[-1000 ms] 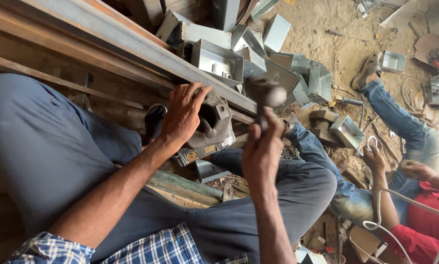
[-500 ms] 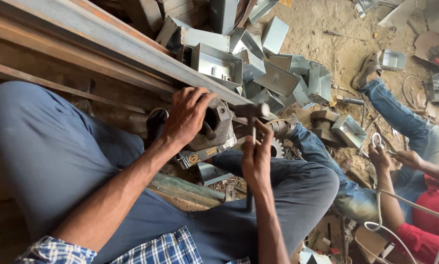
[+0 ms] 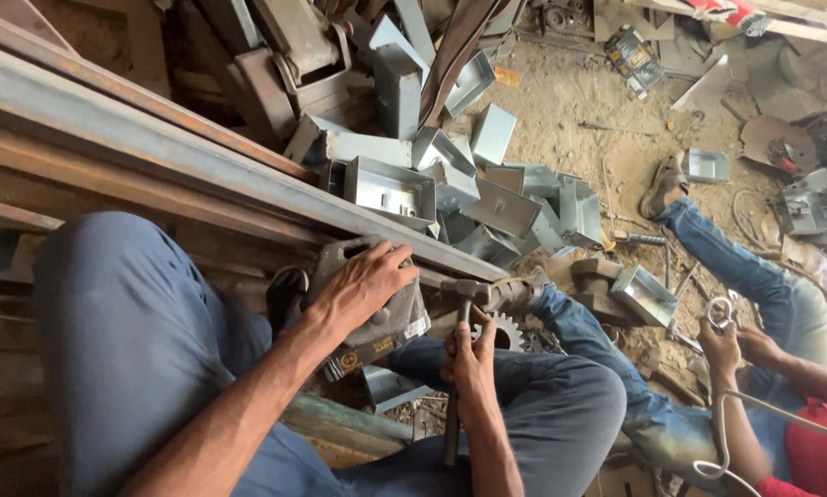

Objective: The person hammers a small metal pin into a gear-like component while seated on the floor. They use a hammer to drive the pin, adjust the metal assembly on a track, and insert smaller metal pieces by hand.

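The left hand (image 3: pixel 363 285) lies palm-down on a grey metal part (image 3: pixel 381 322), fingers spread wide across its top; it presses rather than grasps. The part sits just below the long steel beam (image 3: pixel 202 166) that runs from the upper left edge toward the centre, and rests above the person's left knee (image 3: pixel 137 331).

The right hand (image 3: pixel 471 354) is closed around the handle of a hammer (image 3: pixel 456 368). The handle stands nearly upright in the view; the head sits at the top, just right of the part and close to the beam's lower end. A toothed gear (image 3: pixel 505 331) lies just right of the hammer handle, partly hidden behind the hand.

Beyond the beam, a heap of open sheet-metal boxes (image 3: pixel 450 184) covers the sandy floor (image 3: pixel 579 101).

At the right edge, another person in jeans sits on the floor; that person's hand (image 3: pixel 722 345) grips a small ring-shaped piece, and a pale cable (image 3: pixel 726 433) loops below it.
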